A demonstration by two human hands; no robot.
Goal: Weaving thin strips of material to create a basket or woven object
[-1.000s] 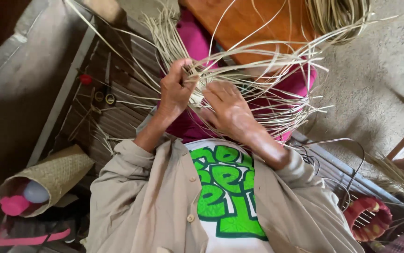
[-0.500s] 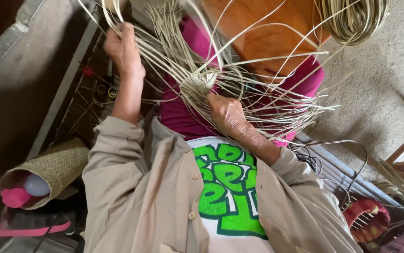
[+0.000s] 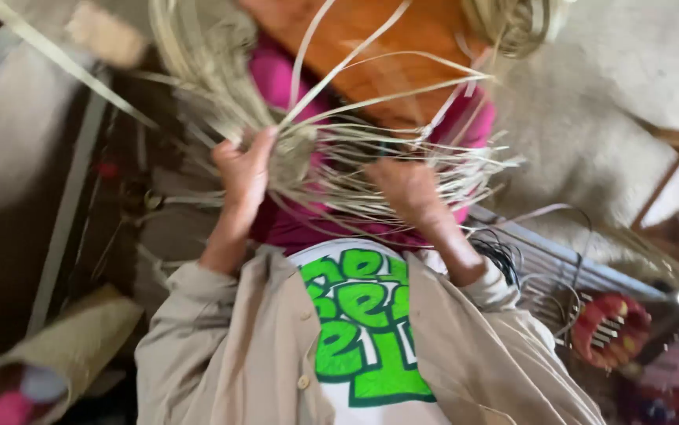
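Straw-coloured strips everywhere, so we're basically looking down into a tangle of pale cane strips (image 3: 371,149) fanning out over our lap. Our left hand (image 3: 245,169) is raised with the forearm angled up out of the beige jacket sleeve (image 3: 198,315), fingers curled tight around a gathered bunch of the strips near the small woven knot (image 3: 296,153) at the middle. Our right hand (image 3: 410,189) sits just beside it, a bit lower, wrist bent and the back of the hand facing us, buried under the strands; it's pressed against the weave, but we honestly can't tell whether its fingers are clamped on anything, too blurry and covered. Loose ends arc upward over the orange cloth (image 3: 387,55) and the pink fabric (image 3: 292,228) beneath. Off to the lower left there's a woven tube-shaped basket (image 3: 72,346), and at lower right a red round thing (image 3: 611,330) near some dark wires (image 3: 501,256).
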